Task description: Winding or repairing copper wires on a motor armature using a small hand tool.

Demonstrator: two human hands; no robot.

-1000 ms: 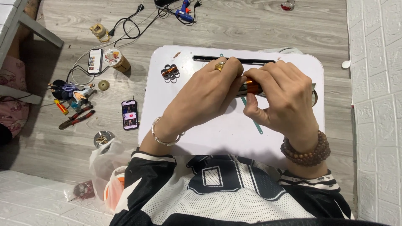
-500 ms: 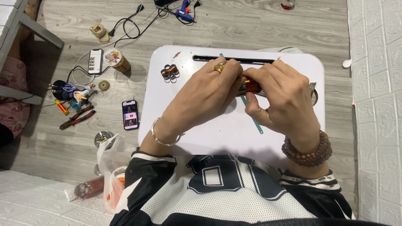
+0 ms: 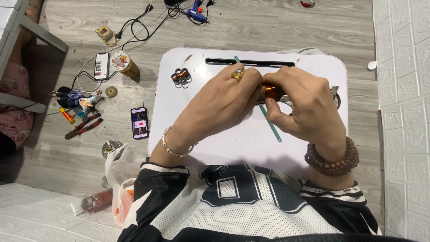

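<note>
A small orange-copper cylindrical part (image 3: pixel 270 92) sits above the middle of the white rounded lap surface (image 3: pixel 233 139), pinched between both hands. The left hand (image 3: pixel 219 105), with a gold ring and a silver bracelet, closes its fingers (image 3: pixel 251 83) over the part's left end. The right hand (image 3: pixel 304 105), with a brown bead bracelet at the wrist, wraps its fingers (image 3: pixel 275 110) around the right end, where a bit of grey metal shows. A thin teal strip (image 3: pixel 271 125) lies on the surface just under the part. A cluster of copper rings (image 3: pixel 181 77) lies on the surface, left of the part. Further left, on the grey wood floor (image 3: pixel 268 27), lie 2 lit phones (image 3: pixel 139 122), red-handled pliers (image 3: pixel 83 127) and a tape roll (image 3: pixel 125 64).
</note>
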